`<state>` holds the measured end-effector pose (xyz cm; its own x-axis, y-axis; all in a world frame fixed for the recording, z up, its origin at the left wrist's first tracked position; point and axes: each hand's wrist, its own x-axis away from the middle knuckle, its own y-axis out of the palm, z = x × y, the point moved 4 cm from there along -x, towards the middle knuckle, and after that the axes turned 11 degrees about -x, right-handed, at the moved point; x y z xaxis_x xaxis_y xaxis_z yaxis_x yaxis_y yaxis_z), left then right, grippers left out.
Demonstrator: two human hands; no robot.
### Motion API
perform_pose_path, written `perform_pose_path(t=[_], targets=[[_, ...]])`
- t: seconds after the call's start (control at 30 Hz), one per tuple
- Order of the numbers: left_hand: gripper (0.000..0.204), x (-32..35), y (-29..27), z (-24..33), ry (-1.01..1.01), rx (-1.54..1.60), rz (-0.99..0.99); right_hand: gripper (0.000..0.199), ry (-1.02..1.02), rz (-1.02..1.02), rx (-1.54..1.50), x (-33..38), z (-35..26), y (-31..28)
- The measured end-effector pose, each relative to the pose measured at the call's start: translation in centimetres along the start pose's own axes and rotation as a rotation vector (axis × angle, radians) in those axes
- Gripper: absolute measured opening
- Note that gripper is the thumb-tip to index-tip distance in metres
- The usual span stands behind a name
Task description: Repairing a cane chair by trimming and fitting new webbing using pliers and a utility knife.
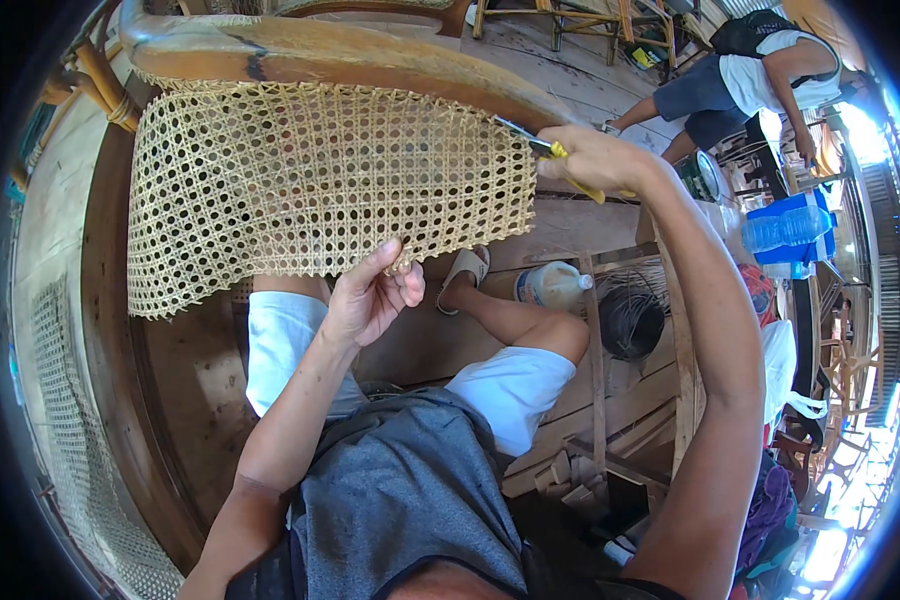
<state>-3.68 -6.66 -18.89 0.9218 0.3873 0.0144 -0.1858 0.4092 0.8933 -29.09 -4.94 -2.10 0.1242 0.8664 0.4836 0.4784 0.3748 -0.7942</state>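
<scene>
A sheet of woven cane webbing point(340, 185) with frayed cut edges spreads in front of me, along a curved wooden rail point(370, 60). My left hand point(370, 295) pinches the sheet's lower edge between thumb and fingers. At the sheet's upper right corner, my right hand point(605, 160) is closed around yellow-handled scissors point(558, 150). Their metal blades point up and left and lie against the webbing's edge. Whether the blades are parted is too small to tell.
Near my foot stands a whitish plastic jug point(553, 285), with a dark coil of strands point(630, 320) to its right. Another cane sheet point(70, 400) hangs at the far left. A person point(760, 85) bends over at upper right, beyond a blue container point(790, 225).
</scene>
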Motion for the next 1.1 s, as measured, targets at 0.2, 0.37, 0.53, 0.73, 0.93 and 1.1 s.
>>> perform_pose_path(t=[0.2,0.37,0.53,0.73,0.93,1.1], targets=[[0.029,0.0,-0.4,0.9,0.018,-0.070,-0.060,0.044,0.086,0.086,-0.046,0.0,2.2,1.6],[0.033,-0.2,-1.2,0.2,-0.009,-0.002,-0.021,0.038,0.041,0.066,-0.056,1.8,3.1,0.8],[0.034,-0.2,-1.5,0.1,-0.022,0.027,-0.096,0.039,0.030,-0.051,-0.106,0.9,-0.2,-0.4],[0.034,-0.6,-1.7,0.1,-0.040,0.037,-0.088,0.034,0.056,-0.022,0.117,-0.9,-0.5,-0.9],[0.034,0.0,-2.3,1.0,-0.044,0.010,-0.109,0.030,-0.003,0.069,-0.149,0.0,-0.3,0.2],[0.035,-0.3,-2.0,0.7,-0.052,0.004,-0.112,0.026,0.092,-0.018,-0.237,1.0,1.1,0.5]])
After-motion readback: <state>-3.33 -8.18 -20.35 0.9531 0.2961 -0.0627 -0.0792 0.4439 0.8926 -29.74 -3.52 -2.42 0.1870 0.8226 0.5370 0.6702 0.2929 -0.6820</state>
